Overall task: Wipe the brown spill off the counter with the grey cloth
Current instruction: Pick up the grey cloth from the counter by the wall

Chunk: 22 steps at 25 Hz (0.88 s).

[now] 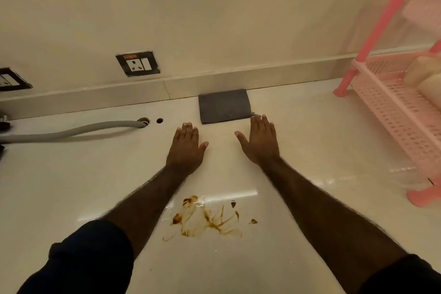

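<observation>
Two bare hands lie flat and open, holding nothing, on a pale bench [298, 126]: the left hand [187, 148] just short of the grey cloth [225, 106], the right hand [261, 142] with fingertips at the cloth's near right corner. Folded, the cloth sits against the low back ledge [95, 96]. Nearer the person, between both forearms, the brown spill [205, 219] streaks the glossy surface, with open bench all around it. A grey hose [71, 130] runs in from the left to a hole; a pink plastic rack [396, 102] crowds the right side. Wall sockets [138, 64] sit above the ledge.
</observation>
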Available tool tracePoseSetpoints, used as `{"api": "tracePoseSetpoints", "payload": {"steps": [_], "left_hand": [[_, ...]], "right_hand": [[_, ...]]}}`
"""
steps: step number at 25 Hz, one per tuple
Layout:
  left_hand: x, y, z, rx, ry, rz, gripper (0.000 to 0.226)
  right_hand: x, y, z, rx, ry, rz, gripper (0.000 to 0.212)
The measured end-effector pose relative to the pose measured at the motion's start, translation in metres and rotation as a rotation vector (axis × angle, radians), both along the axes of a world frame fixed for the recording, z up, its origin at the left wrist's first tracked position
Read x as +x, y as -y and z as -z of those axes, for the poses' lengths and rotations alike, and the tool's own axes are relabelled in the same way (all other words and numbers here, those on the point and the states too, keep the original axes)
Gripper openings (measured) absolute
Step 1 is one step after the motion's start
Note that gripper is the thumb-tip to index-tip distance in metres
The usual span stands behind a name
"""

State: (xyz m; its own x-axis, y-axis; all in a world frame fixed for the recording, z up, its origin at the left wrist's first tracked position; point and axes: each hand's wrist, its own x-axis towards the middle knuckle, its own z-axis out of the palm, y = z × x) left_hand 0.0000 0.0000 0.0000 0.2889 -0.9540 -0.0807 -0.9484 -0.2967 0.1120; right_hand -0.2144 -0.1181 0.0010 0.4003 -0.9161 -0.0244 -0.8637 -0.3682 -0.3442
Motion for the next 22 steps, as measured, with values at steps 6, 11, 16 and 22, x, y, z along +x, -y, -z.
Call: {"api": "tracePoseSetpoints", "payload": {"steps": [6,11,16,22], "left_hand": [[-0.001,0.050,0.003,-0.154,-0.243,-0.113,0.064],[0.006,0.087,0.005,-0.237,-0.443,-0.100,0.060],[0.013,0.118,0.003,-0.422,-0.673,-0.449,0.056],[0.018,0.148,-0.004,-0.304,-1.025,-0.796,0.051]], "right_hand": [[0.027,0.051,0.004,0.144,0.143,0.046,0.089],[0.046,0.083,0.008,0.113,0.255,0.120,0.081],[0.057,0.111,0.006,0.146,0.336,0.162,0.078],[0.068,0.132,-0.001,0.353,0.328,0.330,0.052]]}}
